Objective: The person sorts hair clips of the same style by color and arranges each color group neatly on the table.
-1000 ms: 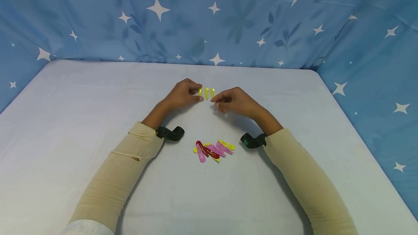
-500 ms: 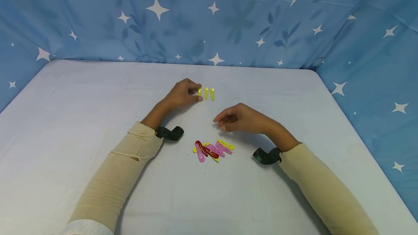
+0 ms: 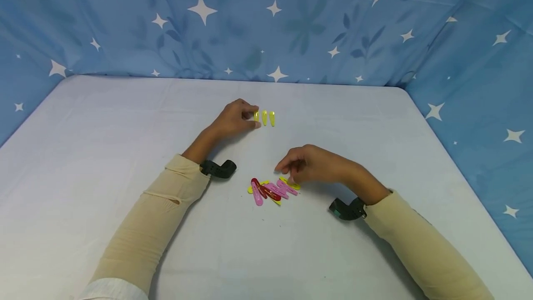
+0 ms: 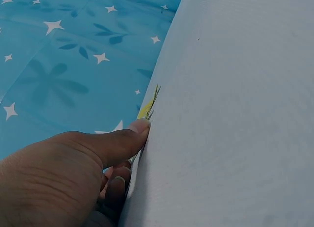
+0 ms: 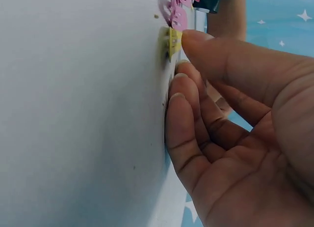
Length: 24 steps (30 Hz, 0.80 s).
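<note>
Three yellow snap hair clips stand in a row at the far middle of the table: a left one (image 3: 256, 116), a middle one (image 3: 264, 118) and a right one (image 3: 272, 119). My left hand (image 3: 235, 118) holds the left clip between thumb and forefinger, at its two ends. My right hand (image 3: 318, 164) is over the near pile, fingers loosely bent and holding nothing. Its thumb tip is right at a yellow clip (image 5: 174, 42) on the pile's right edge. Pink clips (image 3: 257, 196) and red clips (image 3: 272, 193) overlap in that pile.
The white-covered table (image 3: 187, 253) runs back to a blue curtain (image 3: 250, 27) with white stars, which also hangs along the right side. Black wrist cameras, left (image 3: 218, 169) and right (image 3: 347, 209), stick out inward from the sleeves.
My right hand has left the right end of the yellow row and come back toward me to the pile. The right yellow clip now lies free. My left hand has stayed put.
</note>
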### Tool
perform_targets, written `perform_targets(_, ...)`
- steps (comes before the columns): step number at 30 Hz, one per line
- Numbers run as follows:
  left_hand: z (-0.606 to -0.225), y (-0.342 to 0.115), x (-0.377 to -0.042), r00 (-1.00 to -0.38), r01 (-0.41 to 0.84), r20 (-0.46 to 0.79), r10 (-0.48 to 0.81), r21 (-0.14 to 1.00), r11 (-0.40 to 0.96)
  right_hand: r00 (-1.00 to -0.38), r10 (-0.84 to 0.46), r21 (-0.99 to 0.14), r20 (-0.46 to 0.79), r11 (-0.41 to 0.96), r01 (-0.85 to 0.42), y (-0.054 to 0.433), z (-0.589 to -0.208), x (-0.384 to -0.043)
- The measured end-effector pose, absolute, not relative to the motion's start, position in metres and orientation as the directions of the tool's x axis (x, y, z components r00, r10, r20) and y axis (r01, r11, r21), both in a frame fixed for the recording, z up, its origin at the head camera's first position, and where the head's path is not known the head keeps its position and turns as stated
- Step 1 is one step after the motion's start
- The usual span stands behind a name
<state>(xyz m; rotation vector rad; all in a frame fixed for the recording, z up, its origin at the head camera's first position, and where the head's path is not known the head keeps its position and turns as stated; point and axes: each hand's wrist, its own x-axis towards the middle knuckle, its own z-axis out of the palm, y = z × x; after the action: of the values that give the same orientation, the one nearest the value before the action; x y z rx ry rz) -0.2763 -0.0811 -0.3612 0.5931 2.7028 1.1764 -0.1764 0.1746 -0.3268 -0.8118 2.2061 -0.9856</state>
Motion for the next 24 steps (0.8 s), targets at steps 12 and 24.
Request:
perform_targets(12, -0.360, -0.079, -0.274, -0.911, 0.305, 0.034, 0.410, 0.725, 0.617, -0.671, -0.707, -0.705, -0.226, 0.594, -0.388, 0.169, -0.328, -0.168)
perform_targets(24, -0.362, -0.081, -0.275, -0.910, 0.314, 0.043, 0.412, 0.722, 0.617, -0.677, -0.694, -0.655, -0.245, 0.633, -0.412, 0.163, -0.328, -0.166)
